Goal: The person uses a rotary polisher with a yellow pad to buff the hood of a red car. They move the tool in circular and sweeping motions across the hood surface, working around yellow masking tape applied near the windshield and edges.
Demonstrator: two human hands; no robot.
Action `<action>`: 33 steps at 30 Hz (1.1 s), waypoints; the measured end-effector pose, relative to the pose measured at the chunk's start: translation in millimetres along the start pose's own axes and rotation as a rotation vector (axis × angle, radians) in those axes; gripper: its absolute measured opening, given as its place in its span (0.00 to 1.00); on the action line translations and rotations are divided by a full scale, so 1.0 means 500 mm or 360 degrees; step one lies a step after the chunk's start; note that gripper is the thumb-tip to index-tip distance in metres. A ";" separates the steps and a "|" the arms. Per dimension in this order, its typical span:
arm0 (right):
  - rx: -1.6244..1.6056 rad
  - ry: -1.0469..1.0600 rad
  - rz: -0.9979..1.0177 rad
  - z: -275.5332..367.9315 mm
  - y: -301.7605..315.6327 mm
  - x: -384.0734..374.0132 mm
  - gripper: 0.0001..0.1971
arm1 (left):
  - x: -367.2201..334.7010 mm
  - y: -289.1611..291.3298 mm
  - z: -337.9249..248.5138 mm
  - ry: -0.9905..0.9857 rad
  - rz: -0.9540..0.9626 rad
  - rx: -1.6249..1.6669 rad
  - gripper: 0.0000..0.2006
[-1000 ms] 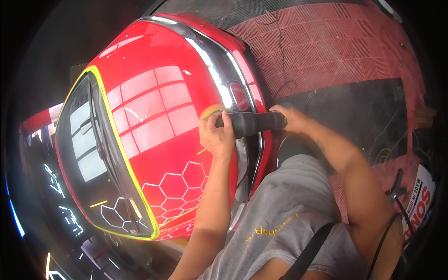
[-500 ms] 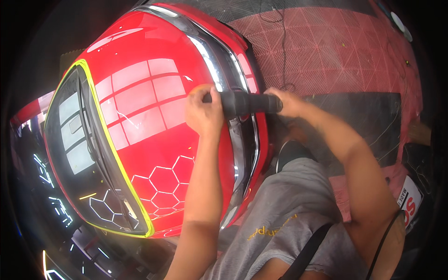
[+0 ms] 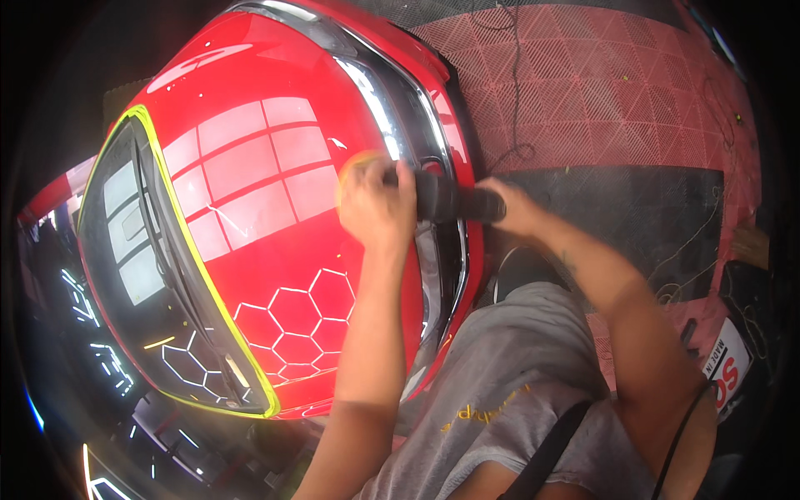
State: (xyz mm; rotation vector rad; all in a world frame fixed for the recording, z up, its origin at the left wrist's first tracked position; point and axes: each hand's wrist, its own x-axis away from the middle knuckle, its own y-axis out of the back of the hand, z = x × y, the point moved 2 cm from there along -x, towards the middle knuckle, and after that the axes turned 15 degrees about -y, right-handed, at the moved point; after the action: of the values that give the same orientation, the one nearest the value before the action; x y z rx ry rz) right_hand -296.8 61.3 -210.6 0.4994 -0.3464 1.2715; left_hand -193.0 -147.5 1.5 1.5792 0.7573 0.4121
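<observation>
A black car polisher (image 3: 446,198) lies across the front edge of a glossy red car hood (image 3: 287,200). My left hand (image 3: 375,202) is closed over its head end, above a yellow-orange pad (image 3: 343,179) that shows only at its rim against the paint. At the other end, beyond the chrome grille (image 3: 433,125), my right hand (image 3: 510,208) is wrapped around the rear of the body. Both hands are slightly smeared by motion. The pad's underside is hidden.
Yellow-green masking tape (image 3: 193,250) frames the dark windshield (image 3: 137,233). A thin cord (image 3: 515,92) runs over the red and black floor tiles (image 3: 583,75). On the right lies a white printed sign (image 3: 727,362). Hexagonal lights and window panes reflect in the hood.
The polisher's head and my left hand have shifted slightly right and down, toward the hood's front edge. My right hand has dipped a little, keeping its grip.
</observation>
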 end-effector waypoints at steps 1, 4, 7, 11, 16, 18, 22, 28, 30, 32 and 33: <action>0.0042 -0.0081 -0.0015 0.008 0.019 -0.018 0.31 | -0.028 -0.008 -0.002 0.0012 0.0037 -0.0009 0.09; 0.0035 -0.0120 0.0021 0.013 0.054 -0.023 0.30 | -0.035 -0.029 -0.002 0.0056 0.0000 0.0060 0.10; 0.0131 -0.0124 0.0032 0.021 0.055 0.021 0.31 | 0.015 -0.025 -0.007 0.0097 -0.0002 0.0097 0.10; 0.0141 -0.0159 0.0079 0.001 0.006 0.107 0.32 | 0.129 0.000 -0.005 0.0081 -0.0069 0.0139 0.09; 0.0340 -0.0089 0.0035 -0.043 -0.066 0.212 0.33 | 0.291 0.043 0.007 0.0066 -0.0155 0.0264 0.08; 0.0475 -0.0008 -0.0021 -0.064 -0.101 0.257 0.34 | 0.360 0.065 0.011 0.0091 -0.0183 0.0329 0.06; 0.0655 0.0008 -0.0051 -0.032 -0.162 0.375 0.35 | 0.509 0.107 0.046 0.0060 -0.0272 0.0377 0.05; 0.0565 0.0093 -0.0011 -0.018 -0.242 0.446 0.39 | 0.622 0.181 0.100 0.0118 -0.0389 0.0558 0.04; 0.0535 0.0124 -0.0050 -0.015 -0.235 0.427 0.38 | 0.586 0.183 0.097 0.0048 -0.0364 0.0508 0.05; 0.0637 0.0064 -0.0121 0.030 -0.199 0.413 0.37 | 0.521 0.166 0.090 0.0022 -0.0395 0.0491 0.06; 0.0599 -0.0110 -0.0071 0.049 -0.172 0.397 0.38 | 0.474 0.158 0.084 0.0004 -0.0357 0.0469 0.07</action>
State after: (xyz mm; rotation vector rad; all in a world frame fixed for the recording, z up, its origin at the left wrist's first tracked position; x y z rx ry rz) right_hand -160.5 192.1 -102.7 0.8674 -0.1510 1.2830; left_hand 22.8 -18.8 32.7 1.7417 1.0211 0.1420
